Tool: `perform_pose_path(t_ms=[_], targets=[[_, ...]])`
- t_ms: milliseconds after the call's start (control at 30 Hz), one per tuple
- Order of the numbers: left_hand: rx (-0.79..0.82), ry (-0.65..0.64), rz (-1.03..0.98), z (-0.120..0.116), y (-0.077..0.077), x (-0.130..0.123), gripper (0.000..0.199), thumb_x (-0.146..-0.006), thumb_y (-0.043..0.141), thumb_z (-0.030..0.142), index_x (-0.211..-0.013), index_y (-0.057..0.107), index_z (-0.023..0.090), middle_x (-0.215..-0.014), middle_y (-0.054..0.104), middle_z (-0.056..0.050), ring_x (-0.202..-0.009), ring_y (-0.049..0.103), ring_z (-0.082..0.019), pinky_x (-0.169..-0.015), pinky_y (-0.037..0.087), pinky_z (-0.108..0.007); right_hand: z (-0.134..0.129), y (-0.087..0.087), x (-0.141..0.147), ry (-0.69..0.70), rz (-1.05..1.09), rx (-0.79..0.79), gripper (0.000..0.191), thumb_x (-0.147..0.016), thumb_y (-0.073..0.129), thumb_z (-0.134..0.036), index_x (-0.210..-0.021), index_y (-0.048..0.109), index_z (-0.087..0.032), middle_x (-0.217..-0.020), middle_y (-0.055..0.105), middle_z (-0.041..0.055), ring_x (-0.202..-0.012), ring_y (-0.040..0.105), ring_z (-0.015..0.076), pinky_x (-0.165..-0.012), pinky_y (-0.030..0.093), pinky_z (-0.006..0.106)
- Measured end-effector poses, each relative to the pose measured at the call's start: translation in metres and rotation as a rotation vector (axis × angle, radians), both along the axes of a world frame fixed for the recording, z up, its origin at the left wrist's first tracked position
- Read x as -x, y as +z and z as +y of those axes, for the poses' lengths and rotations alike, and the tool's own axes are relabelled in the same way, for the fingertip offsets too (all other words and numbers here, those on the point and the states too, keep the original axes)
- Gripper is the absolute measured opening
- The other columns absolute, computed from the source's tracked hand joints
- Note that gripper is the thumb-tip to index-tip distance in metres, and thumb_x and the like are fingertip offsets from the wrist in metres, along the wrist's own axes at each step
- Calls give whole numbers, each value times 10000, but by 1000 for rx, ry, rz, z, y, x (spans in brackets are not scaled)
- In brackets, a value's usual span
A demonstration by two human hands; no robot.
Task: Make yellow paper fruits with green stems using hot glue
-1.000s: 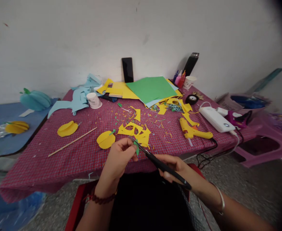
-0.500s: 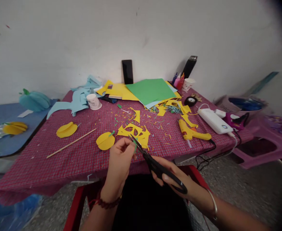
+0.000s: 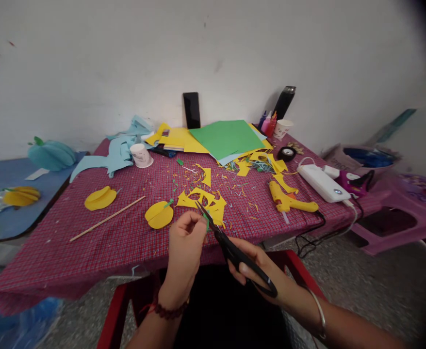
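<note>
My left hand [image 3: 187, 242] pinches a small piece of green paper [image 3: 206, 221] near the table's front edge. My fingers hide most of that piece. In my right hand [image 3: 253, 264] is a pair of black-handled scissors [image 3: 231, 249], its blades pointing up and left beside the green paper. Beyond the blades lie yellow paper offcuts [image 3: 202, 199] with cut-out holes. To the left of them rests a yellow paper pumpkin shape [image 3: 159, 214] with a green stem. Another folded yellow paper shape [image 3: 100, 198] lies further left, near a thin wooden stick [image 3: 107, 218].
Green sheets [image 3: 231, 138] lie at the back by a leaning phone [image 3: 191, 110]. A yellow glue gun [image 3: 291, 199], a white power bank [image 3: 322, 183] and a black tape roll [image 3: 286, 153] are on the right. A paper cup [image 3: 141, 155] and a blue paper pumpkin [image 3: 52, 154] are on the left.
Both hands have shifted only slightly, the left a little to the right and the right a little left. The scissors stay beside the green paper.
</note>
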State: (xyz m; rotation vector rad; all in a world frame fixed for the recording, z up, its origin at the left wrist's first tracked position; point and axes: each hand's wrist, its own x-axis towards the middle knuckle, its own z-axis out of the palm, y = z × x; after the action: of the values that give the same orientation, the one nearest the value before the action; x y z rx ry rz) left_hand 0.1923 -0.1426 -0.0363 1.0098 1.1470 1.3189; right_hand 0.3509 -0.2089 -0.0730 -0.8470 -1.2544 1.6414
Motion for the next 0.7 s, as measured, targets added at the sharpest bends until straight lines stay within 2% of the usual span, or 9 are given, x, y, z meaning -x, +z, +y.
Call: perform_pose_path(t_ms=[467, 700], targets=[[11, 3, -58, -1, -2, -3, 173, -743, 595, 207, -593, 513, 183, -499, 465, 75, -462, 405, -61, -476, 322, -199, 0, 2, 0, -6, 6, -5, 625, -808, 639, -558, -1294, 526, -181, -640, 458, -46, -517, 348, 74, -470, 236, 224], [26, -26, -94, 1, 0, -1, 153, -700, 608, 194, -578, 515, 181, -510, 462, 75, -463, 404, -60, -471, 329, -204, 0, 2, -2, 12, 23, -24, 605, -831, 625, -534, -1318, 517, -190, -661, 451, -47, -499, 334, 58, -461, 233, 216]])
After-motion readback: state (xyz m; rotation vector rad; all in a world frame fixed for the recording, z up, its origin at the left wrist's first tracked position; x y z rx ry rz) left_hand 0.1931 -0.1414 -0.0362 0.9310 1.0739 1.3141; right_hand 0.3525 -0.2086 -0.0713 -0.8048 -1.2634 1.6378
